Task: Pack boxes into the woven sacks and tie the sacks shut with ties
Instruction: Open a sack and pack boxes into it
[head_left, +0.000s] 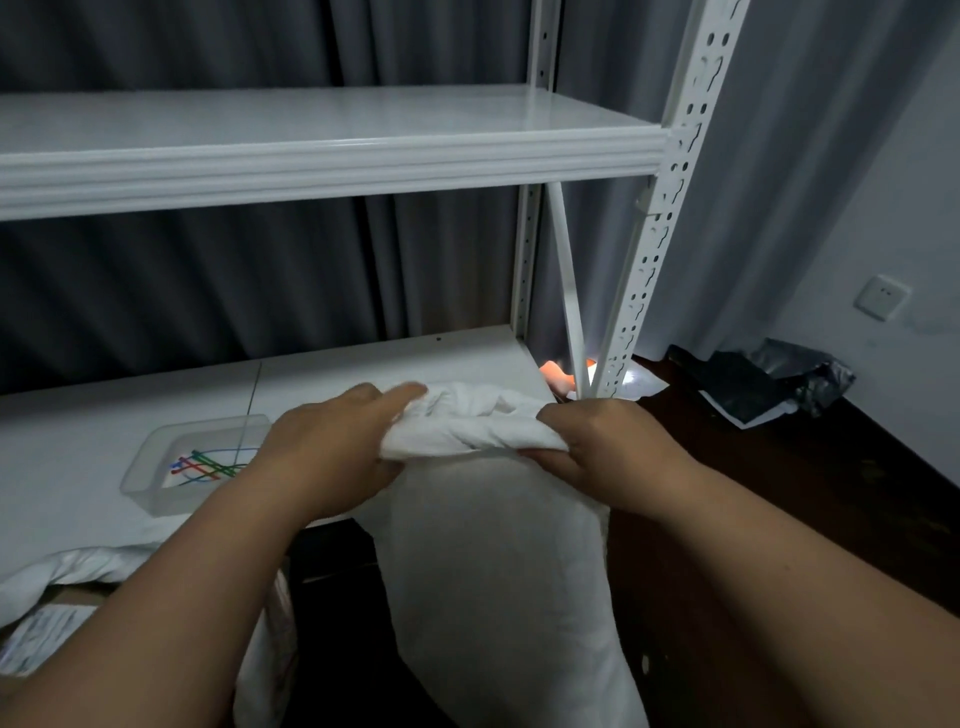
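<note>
Gripping the bunched mouth of a white sack (498, 571), both hands sit at the centre of the frame. The left hand (332, 447) has its fingers curled over the left end of the gathered, twisted fabric, and the right hand (602, 441) pinches the right end with its fingers folded under the roll. The hands are apart, with the twisted neck stretched between them. Below them the sack hangs full and upright down to the bottom edge of the frame, in front of the lower shelf (130, 415) of a white metal rack (670, 218).

On that shelf, left of the left hand, stands a clear plastic tray (156, 467) holding a loose bundle of coloured ties (208, 465) in red, green and blue. The upper shelf (311, 150) crosses the upper half of the frame. Grey curtains (182, 291) hang behind the rack.

In the lower left corner a second sack (78, 566) lies open, with a cardboard box (47, 623) bearing a printed label showing inside its mouth. At the right of the frame, on the dark floor (779, 493), lie crumpled black plastic bags (769, 379) against the wall, below a white wall socket (882, 296). Something orange (553, 374) glows behind the rack's posts; what it is cannot be told.
</note>
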